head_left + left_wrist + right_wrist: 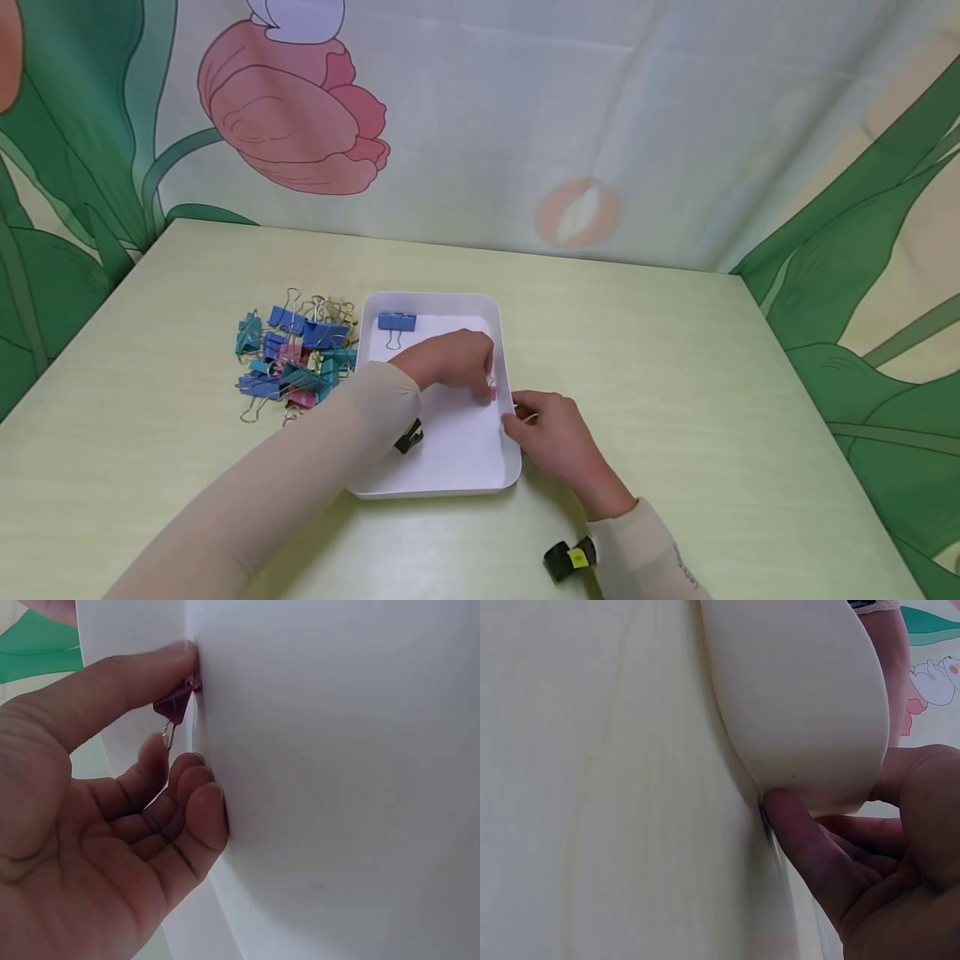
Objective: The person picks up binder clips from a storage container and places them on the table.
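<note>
Inside the white tray [457, 467], my left hand [453, 362] pinches a small pink binder clip [492, 392] against the inner right wall. In the left wrist view the clip [176, 703] shows a dark pink body and a wire handle, with fingertips at both ends of it. The other fingers are curled close to the tray's floor. My right hand [555, 433] grips the tray's right side from outside. In the right wrist view one fingertip presses low on the outer wall [802, 705] and another digit is at the rim. A blue binder clip [397, 322] lies near the tray's far left corner.
A heap of binder clips [300, 350] in blue, teal, pink and yellow lies on the table just left of the tray. Small black cameras sit at the left wrist [408, 436] and right wrist [570, 558]. A printed curtain [480, 125] hangs behind the pale table [660, 350].
</note>
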### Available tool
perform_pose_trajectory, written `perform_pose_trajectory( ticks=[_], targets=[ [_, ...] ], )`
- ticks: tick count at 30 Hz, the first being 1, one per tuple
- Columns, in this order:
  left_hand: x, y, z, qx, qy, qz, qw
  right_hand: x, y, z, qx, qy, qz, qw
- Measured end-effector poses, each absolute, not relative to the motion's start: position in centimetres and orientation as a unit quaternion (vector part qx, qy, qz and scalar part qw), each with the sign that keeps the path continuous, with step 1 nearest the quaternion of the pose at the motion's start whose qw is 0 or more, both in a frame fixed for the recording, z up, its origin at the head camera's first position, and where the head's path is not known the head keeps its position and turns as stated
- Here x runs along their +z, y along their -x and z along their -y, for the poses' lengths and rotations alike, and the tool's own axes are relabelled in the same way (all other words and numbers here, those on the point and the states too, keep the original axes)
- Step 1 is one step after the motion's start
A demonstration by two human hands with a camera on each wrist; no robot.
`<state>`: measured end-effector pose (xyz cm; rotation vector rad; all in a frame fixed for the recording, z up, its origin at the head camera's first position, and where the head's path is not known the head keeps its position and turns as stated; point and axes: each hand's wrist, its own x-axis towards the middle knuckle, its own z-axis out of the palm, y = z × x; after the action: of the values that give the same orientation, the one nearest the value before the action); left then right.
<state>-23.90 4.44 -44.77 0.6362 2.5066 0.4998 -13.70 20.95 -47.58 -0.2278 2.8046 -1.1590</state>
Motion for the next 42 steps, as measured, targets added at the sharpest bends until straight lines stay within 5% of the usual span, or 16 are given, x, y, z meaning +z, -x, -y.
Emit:
perform_pose_trajectory(
  ticks=[12, 42],
  targets=[
    [-44.4, 23.6, -2.9, 0.243, -0.247, -0.922, 0.174, -47.5, 13.6, -20.8, -0.382, 0.071, -0.920, 0.054],
    [-39.0, 17.9, 6.9, 0.397, -0.197, -0.892, 0.090, -47.6, 13.6, -20.7, -0.379, 0.069, -0.922, 0.049]
  ],
)
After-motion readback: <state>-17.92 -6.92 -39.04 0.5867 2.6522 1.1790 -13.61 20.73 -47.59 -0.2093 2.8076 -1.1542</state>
